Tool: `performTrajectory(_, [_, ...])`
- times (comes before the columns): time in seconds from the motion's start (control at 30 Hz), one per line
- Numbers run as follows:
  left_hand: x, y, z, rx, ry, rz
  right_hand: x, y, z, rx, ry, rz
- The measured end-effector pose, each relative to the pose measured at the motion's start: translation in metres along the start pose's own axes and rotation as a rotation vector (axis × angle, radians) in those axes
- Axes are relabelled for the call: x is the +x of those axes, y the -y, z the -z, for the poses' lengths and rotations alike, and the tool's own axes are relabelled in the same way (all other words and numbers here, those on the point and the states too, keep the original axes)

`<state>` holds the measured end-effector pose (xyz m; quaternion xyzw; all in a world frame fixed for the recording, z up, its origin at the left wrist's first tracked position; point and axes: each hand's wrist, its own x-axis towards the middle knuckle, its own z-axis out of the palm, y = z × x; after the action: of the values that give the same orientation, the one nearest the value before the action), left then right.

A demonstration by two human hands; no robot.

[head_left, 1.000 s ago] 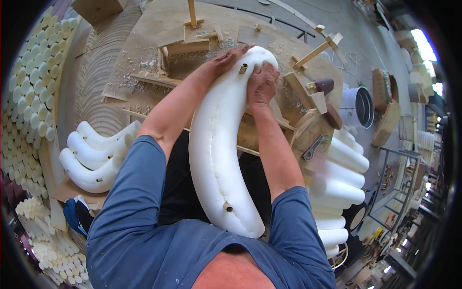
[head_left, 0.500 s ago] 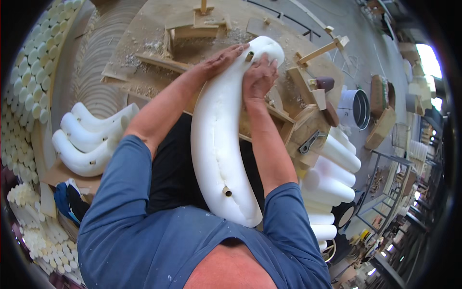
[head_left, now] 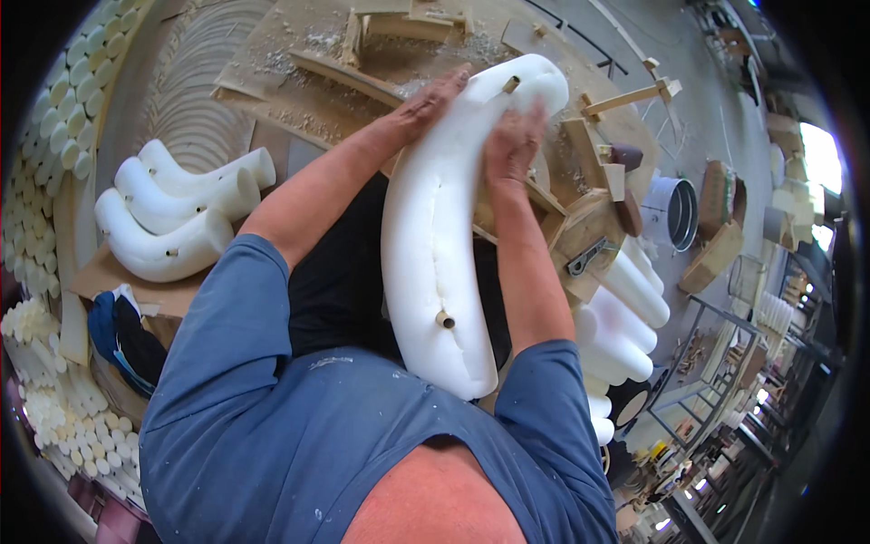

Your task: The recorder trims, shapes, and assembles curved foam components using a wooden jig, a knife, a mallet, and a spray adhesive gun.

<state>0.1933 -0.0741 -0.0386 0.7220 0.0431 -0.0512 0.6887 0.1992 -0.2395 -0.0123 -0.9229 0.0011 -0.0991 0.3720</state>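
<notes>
A long, white, curved foam-like piece (head_left: 426, 208) lies in front of me, its near end at my shirt and its far end over the bench. A seam runs down it, with a short tube set in near each end. My left hand (head_left: 437, 98) lies along its left side near the far end, fingers stretched out on the surface. My right hand (head_left: 517, 136) rests against the right side just below the far tube. Motion blurs its fingers, so how far they bend is unclear.
The wooden bench (head_left: 299, 118), strewn with white crumbs, has raised wooden strips. Left, several similar curved pieces (head_left: 168, 247) rest on cardboard. Right are a clamp-like metal tool (head_left: 589, 257), white cylinders (head_left: 634, 288) and a metal bucket (head_left: 671, 210). Stacked pale cylinders (head_left: 68, 118) line the far left.
The whole view has shifted, putting the bench and the white piece higher and farther right. My left hand has slipped back from the far tube along the left side. My right hand has blurred.
</notes>
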Motion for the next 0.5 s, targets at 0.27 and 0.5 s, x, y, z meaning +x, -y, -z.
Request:
performTrajectory(0.27, [-0.084,0.019,-0.021,0.108,-0.202,-0.062,-0.063,0.011,0.001,0.016,0.068,0.084])
performTrajectory(0.5, [-0.089,0.019,-0.016,0.095,-0.384,-0.064,-0.065,0.014,0.008,0.151,0.038,0.059])
